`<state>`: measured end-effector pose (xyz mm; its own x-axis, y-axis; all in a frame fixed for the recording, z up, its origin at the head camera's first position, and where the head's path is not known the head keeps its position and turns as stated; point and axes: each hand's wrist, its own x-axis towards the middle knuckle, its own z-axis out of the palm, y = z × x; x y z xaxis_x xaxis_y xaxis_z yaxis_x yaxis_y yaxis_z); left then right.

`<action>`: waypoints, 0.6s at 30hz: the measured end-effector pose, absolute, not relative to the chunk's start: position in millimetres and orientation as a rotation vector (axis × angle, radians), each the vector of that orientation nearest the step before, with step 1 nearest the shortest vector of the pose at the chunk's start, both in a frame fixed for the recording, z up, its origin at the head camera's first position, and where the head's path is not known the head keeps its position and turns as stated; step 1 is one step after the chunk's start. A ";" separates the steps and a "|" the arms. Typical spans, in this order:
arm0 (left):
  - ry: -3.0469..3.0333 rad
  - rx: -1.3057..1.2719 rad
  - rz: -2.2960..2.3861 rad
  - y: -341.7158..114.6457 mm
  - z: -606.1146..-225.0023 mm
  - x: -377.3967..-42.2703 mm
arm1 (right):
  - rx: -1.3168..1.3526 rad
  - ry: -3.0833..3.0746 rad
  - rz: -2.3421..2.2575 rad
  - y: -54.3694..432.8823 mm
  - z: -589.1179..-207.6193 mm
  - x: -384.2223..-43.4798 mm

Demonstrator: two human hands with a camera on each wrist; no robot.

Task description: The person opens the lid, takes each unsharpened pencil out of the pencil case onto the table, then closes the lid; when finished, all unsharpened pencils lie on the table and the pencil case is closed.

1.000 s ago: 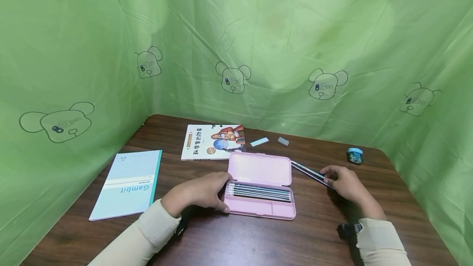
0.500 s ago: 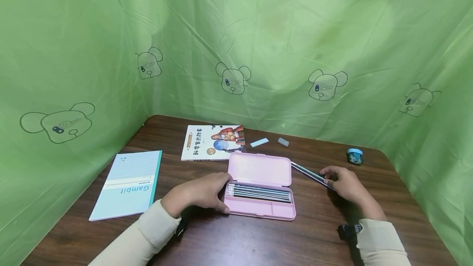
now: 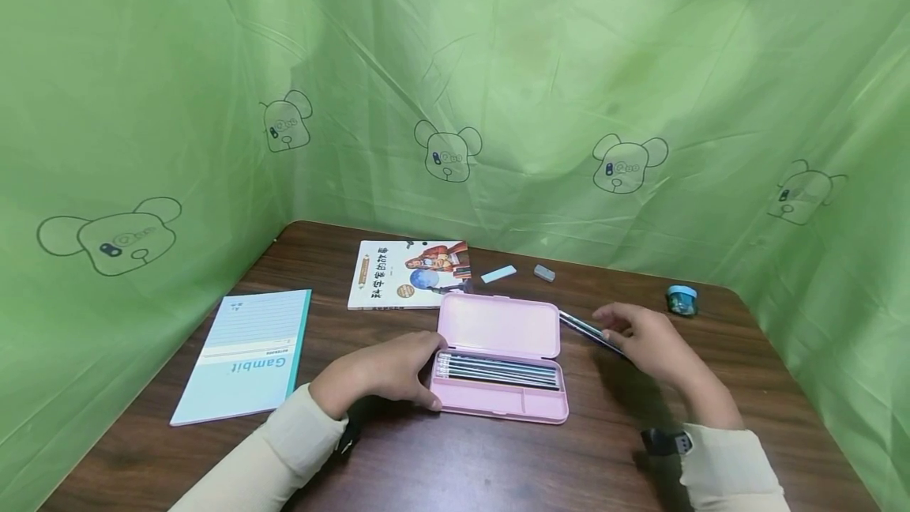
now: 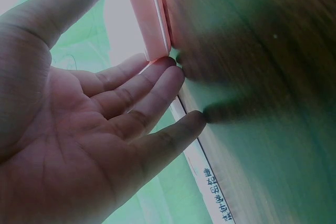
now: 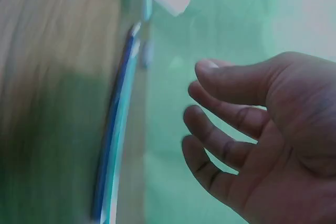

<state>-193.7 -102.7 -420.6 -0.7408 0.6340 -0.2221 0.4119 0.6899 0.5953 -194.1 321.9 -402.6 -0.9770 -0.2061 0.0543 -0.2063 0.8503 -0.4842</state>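
A pink pencil case (image 3: 501, 326) lies with its lid folded back. Several pencils (image 3: 498, 370) fill its rear compartment. My left hand (image 3: 387, 366) holds the case's left end, thumb at the near corner and fingers at the hinge side. In the left wrist view, fingertips (image 4: 170, 66) touch the pink end of the case. My right hand (image 3: 650, 346) hovers at the near right end of two loose pencils (image 3: 579, 325). From the right wrist, its fingers (image 5: 210, 129) look loosely bent, holding nothing, apart from the dark blue and light pencils (image 5: 116, 129).
Behind the case are an illustrated book (image 3: 398, 275), a light blue strip-like block (image 3: 498, 274) and a small grey block (image 3: 544, 273). A notebook (image 3: 245, 358) lies at left. A blue-lidded jar (image 3: 682, 300) stands at right. Green curtains (image 3: 526, 85) border the table.
My right hand has lifted off the loose pencils and shifted slightly left and away from me. The left hand, pencil case and pencils have stayed in place.
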 end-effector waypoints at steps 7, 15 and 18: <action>2.491 0.811 0.728 -103.0 -421.0 -193.5 | 0.735 -3.002 0.848 261.2 -390.8 -174.9; 2.516 0.850 0.715 -102.8 -419.7 -192.1 | 0.910 -3.127 0.758 224.7 -405.0 -166.5; 2.520 0.846 0.712 -102.8 -419.2 -192.0 | 0.925 -3.157 0.727 221.8 -409.2 -166.5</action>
<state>-192.0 -102.8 -419.2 -0.7429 0.6404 -0.1949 0.4437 0.6891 0.5730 -166.5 221.8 -409.2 -0.8253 -0.5567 -0.0942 -0.4594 0.7591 -0.4613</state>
